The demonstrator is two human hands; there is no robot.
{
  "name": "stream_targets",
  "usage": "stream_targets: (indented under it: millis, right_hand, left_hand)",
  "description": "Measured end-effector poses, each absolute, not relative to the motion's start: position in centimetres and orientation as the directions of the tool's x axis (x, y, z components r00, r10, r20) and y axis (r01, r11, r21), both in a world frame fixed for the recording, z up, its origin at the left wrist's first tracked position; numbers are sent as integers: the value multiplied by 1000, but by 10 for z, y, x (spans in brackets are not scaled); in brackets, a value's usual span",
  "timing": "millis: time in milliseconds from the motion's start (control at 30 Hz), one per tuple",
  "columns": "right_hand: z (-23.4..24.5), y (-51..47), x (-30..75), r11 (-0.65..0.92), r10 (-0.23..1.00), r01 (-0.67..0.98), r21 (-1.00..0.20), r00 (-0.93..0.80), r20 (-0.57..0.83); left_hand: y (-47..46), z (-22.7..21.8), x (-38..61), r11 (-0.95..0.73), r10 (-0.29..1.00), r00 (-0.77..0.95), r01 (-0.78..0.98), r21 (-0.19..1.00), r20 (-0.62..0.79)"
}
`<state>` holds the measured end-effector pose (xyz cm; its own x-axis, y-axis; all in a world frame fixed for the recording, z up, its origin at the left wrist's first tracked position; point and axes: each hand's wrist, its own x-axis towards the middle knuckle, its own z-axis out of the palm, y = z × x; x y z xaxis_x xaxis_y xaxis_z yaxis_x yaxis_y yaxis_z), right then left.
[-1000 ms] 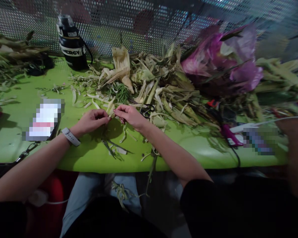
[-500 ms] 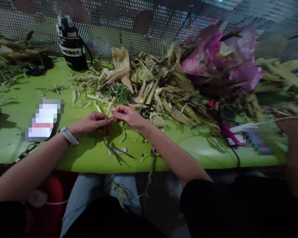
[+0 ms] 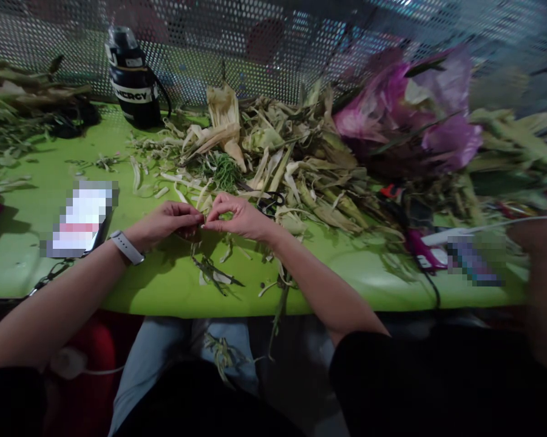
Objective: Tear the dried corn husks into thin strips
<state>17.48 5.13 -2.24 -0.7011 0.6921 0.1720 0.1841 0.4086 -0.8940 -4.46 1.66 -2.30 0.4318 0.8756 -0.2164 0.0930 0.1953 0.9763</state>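
Note:
Over the green tabletop (image 3: 164, 291), my left hand (image 3: 173, 220) is closed in a pinch. My right hand (image 3: 239, 218) meets it from the right, thumb and forefinger pressed together at the left fingertips. Whatever sits between them is too small to make out. Thin plant strips (image 3: 215, 274) lie on the table below the hands. Just beyond the fingers is a small heap of green shreds (image 3: 225, 173). Black looped handles (image 3: 273, 201), like those of scissors, show beside my right wrist, partly under pale husk pieces.
A pile of dry corn husks (image 3: 314, 167) spreads behind the hands, with a pink plastic bag (image 3: 450, 136) at its right. A black bottle (image 3: 139, 97) stands at the back left. One phone (image 3: 84, 218) lies left, another (image 3: 473, 261) right, near a person's blurred arm (image 3: 544, 285).
My right hand's fingers have shifted slightly down and now pinch at the left fingertips. My left hand has turned a little, its fingers stretching further right. The things on the table look the same.

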Motion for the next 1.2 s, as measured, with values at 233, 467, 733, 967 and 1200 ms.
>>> stream_targets:
  millis: [233,467,733,967,1200]
  right_hand:
    - [-20,49,174,525,668,287,-801,-722,179]
    - [-32,49,167,607,636,261,-750,-726,263]
    - [-41,52,164,746,559,214,-631,-717,417]
    - [-40,51,164,800,516,198,-566,-709,481]
    - [-43,51,164,817,501,201,-541,-712,492]
  left_hand:
    - [19,-30,-47,253,896,380,-8,967,-231]
    - [18,-25,-44,411,869,367,-163,897,-331]
    - [21,-24,-43,569,801,399,-279,774,-446]
    - [20,-25,-44,565,792,428,-245,788,-435]
    - [19,-24,-41,553,816,362,-265,790,-450]
